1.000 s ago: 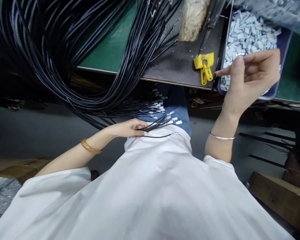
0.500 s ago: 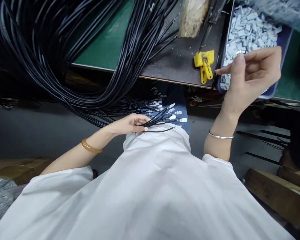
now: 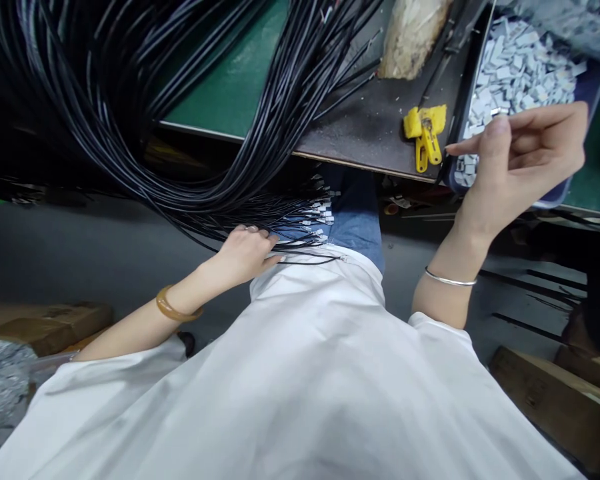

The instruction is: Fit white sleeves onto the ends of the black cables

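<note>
My left hand (image 3: 247, 253) lies palm down over thin black cables (image 3: 300, 255) on my lap. Its fingers are curled round some of them, and the thumb rests along the lower ones. Small white connectors (image 3: 325, 215) cap many of the cable ends beyond it. Two or so cables stretch right from the thumb across the white shirt, with small ends (image 3: 344, 259) that are too small to tell apart. My right hand (image 3: 525, 147) is raised over a bin of white connectors (image 3: 525, 73). Thumb and index finger pinch one small white connector (image 3: 499, 112).
A thick bundle of black cables (image 3: 130, 147) hangs over the edge of the green table (image 3: 225, 100). On the dark board (image 3: 350, 137) lies a yellow-handled tool (image 3: 425, 137), near a pale worn block (image 3: 413, 40). Cardboard boxes (image 3: 555, 400) stand on the floor at both sides.
My left hand has turned palm down and shifted left; the connector-tipped cables it held up now lie on my lap. My right hand keeps its pinch, while the view has shifted slightly.
</note>
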A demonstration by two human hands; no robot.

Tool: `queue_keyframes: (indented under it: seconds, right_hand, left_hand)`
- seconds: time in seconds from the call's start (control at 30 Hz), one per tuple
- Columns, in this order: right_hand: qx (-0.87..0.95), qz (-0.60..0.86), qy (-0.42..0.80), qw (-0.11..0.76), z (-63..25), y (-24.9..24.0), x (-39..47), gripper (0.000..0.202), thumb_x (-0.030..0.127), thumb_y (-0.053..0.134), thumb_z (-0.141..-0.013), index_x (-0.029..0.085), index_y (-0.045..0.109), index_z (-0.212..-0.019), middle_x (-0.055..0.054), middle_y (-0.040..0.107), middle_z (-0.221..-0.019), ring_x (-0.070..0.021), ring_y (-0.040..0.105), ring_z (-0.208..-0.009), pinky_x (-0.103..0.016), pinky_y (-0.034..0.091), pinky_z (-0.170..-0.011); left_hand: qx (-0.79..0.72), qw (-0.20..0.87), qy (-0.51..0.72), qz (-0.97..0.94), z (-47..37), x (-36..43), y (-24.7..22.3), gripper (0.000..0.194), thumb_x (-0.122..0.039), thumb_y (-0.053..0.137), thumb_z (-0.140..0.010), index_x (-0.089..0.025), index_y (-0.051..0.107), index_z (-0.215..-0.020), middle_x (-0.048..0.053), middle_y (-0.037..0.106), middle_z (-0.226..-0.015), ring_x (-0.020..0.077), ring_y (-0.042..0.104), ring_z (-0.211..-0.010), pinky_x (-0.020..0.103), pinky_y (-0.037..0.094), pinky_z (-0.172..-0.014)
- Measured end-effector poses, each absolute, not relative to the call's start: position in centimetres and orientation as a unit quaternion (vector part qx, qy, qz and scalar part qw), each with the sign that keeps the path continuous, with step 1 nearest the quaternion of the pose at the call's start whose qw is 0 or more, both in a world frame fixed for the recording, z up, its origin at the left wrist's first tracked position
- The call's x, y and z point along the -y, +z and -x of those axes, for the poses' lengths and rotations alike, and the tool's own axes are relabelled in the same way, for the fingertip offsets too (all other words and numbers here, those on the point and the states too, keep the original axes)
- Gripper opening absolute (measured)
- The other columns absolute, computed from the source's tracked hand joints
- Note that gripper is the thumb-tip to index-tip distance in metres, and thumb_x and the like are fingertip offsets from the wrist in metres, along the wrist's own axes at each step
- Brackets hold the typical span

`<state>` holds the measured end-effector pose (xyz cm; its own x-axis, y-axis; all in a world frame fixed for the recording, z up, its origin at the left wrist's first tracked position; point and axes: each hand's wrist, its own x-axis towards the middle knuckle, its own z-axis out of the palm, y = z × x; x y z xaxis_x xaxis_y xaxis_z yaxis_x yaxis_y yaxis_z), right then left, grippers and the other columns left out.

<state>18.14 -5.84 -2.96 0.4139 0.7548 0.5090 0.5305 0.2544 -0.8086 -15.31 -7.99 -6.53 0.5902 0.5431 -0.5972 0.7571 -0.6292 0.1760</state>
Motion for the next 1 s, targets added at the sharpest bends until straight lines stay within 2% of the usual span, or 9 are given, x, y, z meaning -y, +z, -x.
queue_keyframes:
  seconds: [0.2,0.3,0.37,0.43,0.5,0.57,0.63,0.8,1.0]
  right_hand:
    - [0.536,0.603,0.087,0.584,-18.1,-2.9,5.9,0.024,0.041,0.063,-0.093,0.019,0.057,-0.085,0.010,0.055,-0.077,-0.0068,0.074,-0.070,-0.020,0.043,-0.055]
    - [0.517,0.617,0.100,0.585,-18.1,-2.9,5.9,0.026,0.043,0.063,-0.091,0.019,0.057,-0.084,0.011,0.055,-0.078,-0.0080,0.074,-0.070,-0.022,0.047,-0.058]
    - [0.507,0.620,0.107,0.589,-18.0,-2.9,5.9,0.026,0.043,0.063,-0.091,0.019,0.057,-0.084,0.011,0.055,-0.078,-0.0084,0.075,-0.070,-0.022,0.048,-0.058]
    - [0.502,0.621,0.111,0.591,-18.1,-2.9,5.9,0.026,0.042,0.064,-0.090,0.019,0.057,-0.083,0.012,0.055,-0.077,-0.0083,0.075,-0.071,-0.021,0.048,-0.058]
    - [0.508,0.618,0.104,0.592,-18.1,-2.9,5.8,0.026,0.042,0.064,-0.090,0.018,0.057,-0.082,0.012,0.055,-0.077,-0.0079,0.075,-0.070,-0.020,0.046,-0.057]
    - [0.520,0.612,0.093,0.589,-18.1,-2.9,5.8,0.026,0.042,0.063,-0.091,0.018,0.057,-0.083,0.012,0.055,-0.078,-0.0075,0.074,-0.069,-0.020,0.045,-0.056]
    - [0.527,0.609,0.092,0.586,-18.1,-2.9,5.7,0.025,0.042,0.062,-0.092,0.018,0.057,-0.084,0.013,0.055,-0.078,-0.0071,0.074,-0.070,-0.022,0.044,-0.057]
    - [0.545,0.594,0.083,0.585,-18.3,-3.1,5.8,0.024,0.041,0.061,-0.094,0.019,0.058,-0.086,0.012,0.056,-0.079,-0.0066,0.073,-0.071,-0.021,0.042,-0.056]
    - [0.535,0.606,0.079,0.583,-18.4,-3.2,5.7,0.026,0.044,0.062,-0.093,0.019,0.058,-0.085,0.012,0.056,-0.077,-0.0076,0.073,-0.069,-0.024,0.045,-0.059]
  left_hand:
    - [-0.410,0.061,-0.285,-0.864,16.8,7.8,-4.8,0.059,-0.056,0.060,-0.091,0.001,0.069,-0.106,0.025,0.069,-0.097,0.0381,0.064,-0.098,0.043,0.044,-0.084]
    - [-0.399,0.095,-0.280,-0.868,17.2,7.4,-7.0,0.079,-0.066,0.054,-0.091,0.002,0.060,-0.129,0.028,0.067,-0.117,0.0394,0.062,-0.108,0.043,0.043,-0.089]
    - [-0.399,0.121,-0.284,-0.863,17.0,7.2,-8.9,0.088,-0.068,0.052,-0.091,0.003,0.049,-0.142,0.032,0.057,-0.138,0.0423,0.055,-0.123,0.046,0.042,-0.098]
    - [-0.386,0.117,-0.292,-0.867,16.5,7.1,-10.7,0.088,-0.058,0.058,-0.090,0.004,0.040,-0.149,0.033,0.048,-0.148,0.0445,0.048,-0.133,0.051,0.037,-0.107]
    - [-0.380,0.097,-0.274,-0.878,16.0,7.0,-12.2,0.072,-0.035,0.059,-0.090,0.003,0.040,-0.149,0.032,0.053,-0.142,0.0426,0.051,-0.130,0.052,0.036,-0.109]
    - [-0.398,0.076,-0.231,-0.884,15.5,6.9,-13.4,0.057,-0.014,0.048,-0.090,0.001,0.045,-0.145,0.027,0.062,-0.127,0.0388,0.057,-0.120,0.051,0.036,-0.109]
    - [-0.418,0.077,-0.190,-0.885,15.2,6.7,-14.4,0.055,-0.004,0.036,-0.089,0.001,0.048,-0.142,0.026,0.064,-0.117,0.0374,0.060,-0.114,0.050,0.038,-0.107]
    - [-0.403,0.128,-0.174,-0.889,14.8,6.1,-15.2,0.043,-0.006,0.039,-0.087,-0.006,0.061,-0.124,0.022,0.066,-0.106,0.0369,0.060,-0.107,0.046,0.047,-0.092]
    - [-0.402,0.149,-0.167,-0.888,15.0,6.7,-14.7,0.040,-0.007,0.033,-0.092,-0.009,0.063,-0.119,0.022,0.065,-0.109,0.0355,0.059,-0.112,0.046,0.048,-0.091]
